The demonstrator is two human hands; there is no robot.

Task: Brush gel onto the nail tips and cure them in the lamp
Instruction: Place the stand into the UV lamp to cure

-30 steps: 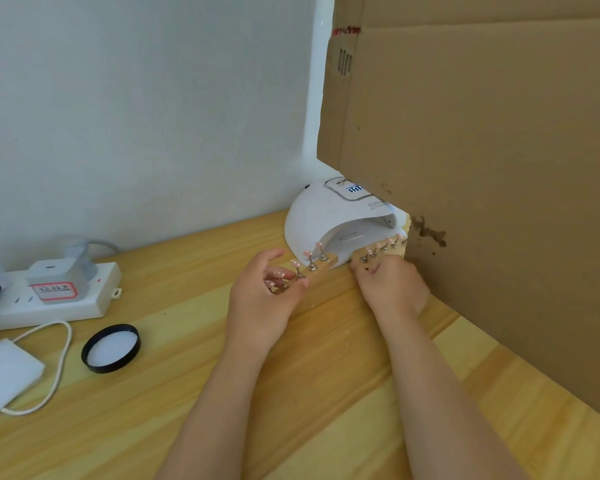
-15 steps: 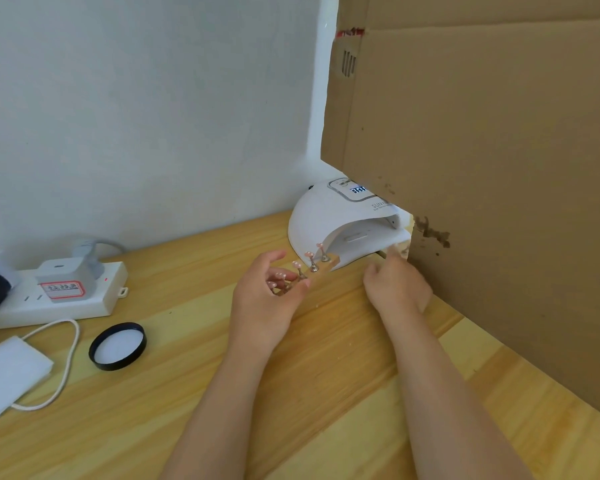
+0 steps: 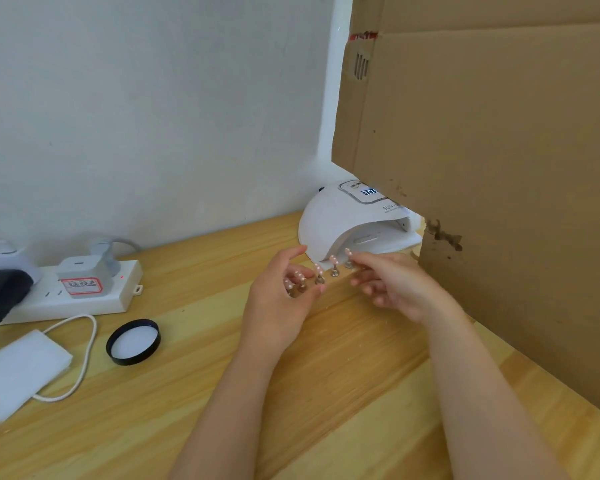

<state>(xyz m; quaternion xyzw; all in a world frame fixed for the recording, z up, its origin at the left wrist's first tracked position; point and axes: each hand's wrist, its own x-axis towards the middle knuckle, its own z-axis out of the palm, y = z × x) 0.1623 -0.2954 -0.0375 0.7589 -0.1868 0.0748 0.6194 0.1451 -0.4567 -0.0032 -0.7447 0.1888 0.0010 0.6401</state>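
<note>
Nail tips point(image 3: 334, 265) on small metal stands sit on a wooden strip in front of the lamp point(image 3: 355, 223), centre of frame on the tabletop point(image 3: 326, 393). Change: a second ago two strips were out, one under each hand; the right-side strip has gone from view, probably slid into the lamp, whose display is lit. Right hand point(image 3: 392, 284) has pulled back from the lamp mouth and now hovers by the right end of the remaining strip, fingers loosely spread, holding nothing. Left hand point(image 3: 284, 296) still pinches the left end of that strip, thumb up. Judgement: one batch is curing, the second strip goes in next.

Counts: about five tips visible on the strip, two partly hidden by left fingers. One lamp. One black-rimmed lid point(image 3: 133, 341), lower left. One power strip point(image 3: 84, 292) with plugs, left. One white pad point(image 3: 14, 372) with cord. One cardboard sheet point(image 3: 492, 161), right.
</note>
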